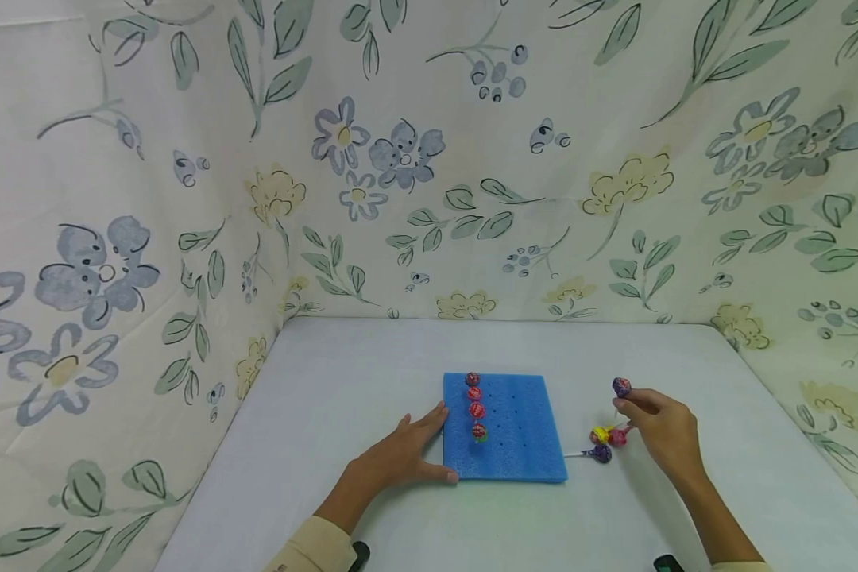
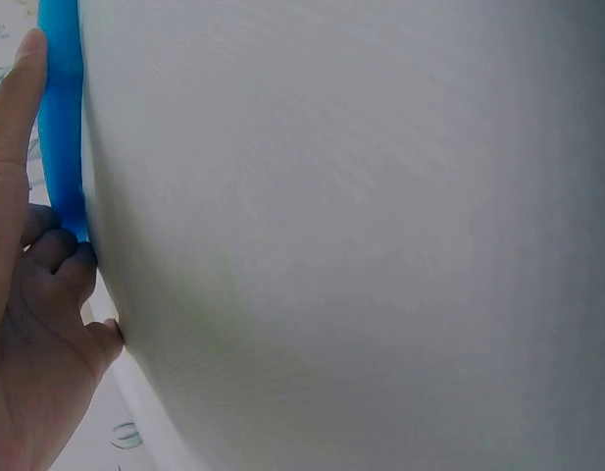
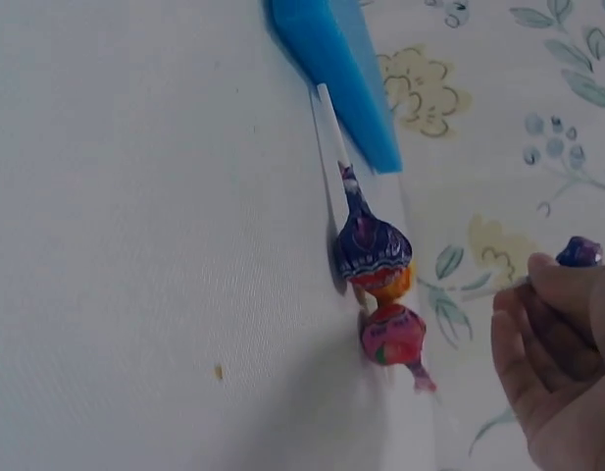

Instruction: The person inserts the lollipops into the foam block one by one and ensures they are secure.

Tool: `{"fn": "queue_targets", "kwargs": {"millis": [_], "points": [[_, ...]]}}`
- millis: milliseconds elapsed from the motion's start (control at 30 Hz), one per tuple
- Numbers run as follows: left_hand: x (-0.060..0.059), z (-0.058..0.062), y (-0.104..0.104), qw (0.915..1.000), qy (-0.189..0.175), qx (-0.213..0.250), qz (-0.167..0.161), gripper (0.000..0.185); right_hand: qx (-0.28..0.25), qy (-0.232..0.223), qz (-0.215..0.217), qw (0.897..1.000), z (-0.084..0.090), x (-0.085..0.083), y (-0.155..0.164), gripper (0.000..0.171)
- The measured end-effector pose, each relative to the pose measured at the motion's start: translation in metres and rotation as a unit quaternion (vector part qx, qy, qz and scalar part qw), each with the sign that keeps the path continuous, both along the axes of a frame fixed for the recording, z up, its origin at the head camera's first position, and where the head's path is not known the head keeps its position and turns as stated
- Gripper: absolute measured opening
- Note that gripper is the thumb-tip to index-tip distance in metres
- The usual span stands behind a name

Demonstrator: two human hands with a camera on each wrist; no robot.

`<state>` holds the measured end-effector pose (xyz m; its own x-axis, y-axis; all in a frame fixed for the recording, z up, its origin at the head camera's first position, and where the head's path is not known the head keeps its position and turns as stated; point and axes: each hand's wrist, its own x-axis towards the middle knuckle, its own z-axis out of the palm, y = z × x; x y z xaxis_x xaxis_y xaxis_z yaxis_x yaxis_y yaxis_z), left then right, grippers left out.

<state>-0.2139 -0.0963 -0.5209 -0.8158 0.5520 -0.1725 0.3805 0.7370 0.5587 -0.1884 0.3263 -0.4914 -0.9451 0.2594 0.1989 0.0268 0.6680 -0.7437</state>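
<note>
Pinching a lollipop [image 1: 621, 387], the right hand [image 1: 661, 429] lifts it; the left hand [image 1: 403, 457], fingers flat, presses the foam [image 1: 522, 429].

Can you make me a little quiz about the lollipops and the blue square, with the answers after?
1. How many lollipops stand in the blue foam board?
2. True or false: the left hand is lifting the foam board off the table.
3. Which thing does the right hand hold: A) a purple lollipop, B) a spoon, C) the foam board?

Key
1. Four, in one row near the board's left edge.
2. False. The left hand rests flat against the board's left edge, and the board lies on the table.
3. A. Its fingers pinch the purple lollipop; three more lollipops lie on the table beside the board.
</note>
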Motion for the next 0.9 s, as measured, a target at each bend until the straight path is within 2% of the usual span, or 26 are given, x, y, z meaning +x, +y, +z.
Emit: {"fn": "queue_targets", "kwargs": {"millis": [567, 900], "points": [[0.000, 0.001, -0.001, 1.0000, 0.002, -0.004, -0.003, 0.117, -0.033, -0.002, 0.067, 0.997, 0.006, -0.018, -0.052, 0.028], [0.000, 0.002, 0.000, 0.9999, 0.008, -0.004, -0.009, 0.117, -0.074, -0.001, 0.094, 0.993, 0.000, -0.029, -0.080, 0.026]]}}
